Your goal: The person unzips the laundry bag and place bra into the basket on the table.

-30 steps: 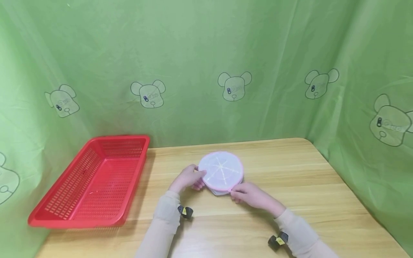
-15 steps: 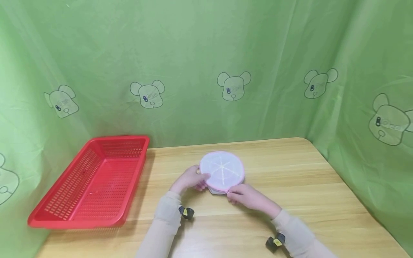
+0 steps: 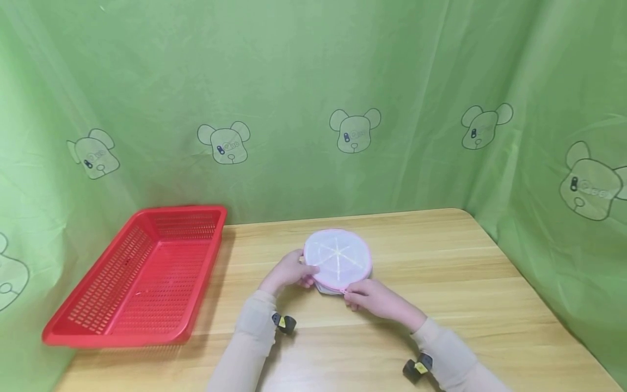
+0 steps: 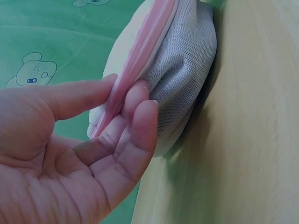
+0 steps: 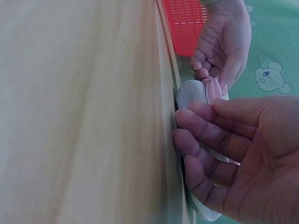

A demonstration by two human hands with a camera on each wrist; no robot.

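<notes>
A round zippered pouch (image 3: 337, 256) rests on the wooden table, its pale lavender top marked like a citrus slice. Pink zipper tape (image 4: 140, 51) runs round its rim, above a grey mesh side (image 4: 180, 70). At the rim's left, my left hand (image 3: 290, 270) pinches the zippered edge, thumb on top and fingers beneath. My right hand (image 3: 374, 298) is at the front of the rim, thumb and forefinger pinching the small pink zipper pull (image 3: 344, 291). In the right wrist view its other fingers curl loosely beside the pouch and hide much of it.
A red plastic basket (image 3: 196, 305) with slotted walls stands on the left of the table (image 3: 441, 261). Green curtain (image 3: 294, 179) with printed bear heads encloses the back and sides. Each wrist carries a small black camera (image 3: 416, 369).
My right hand has slid a little left along the pouch's front rim with the zipper pull. The pouch and my left hand have shifted slightly right. Hardly anything differs over the last half second.
</notes>
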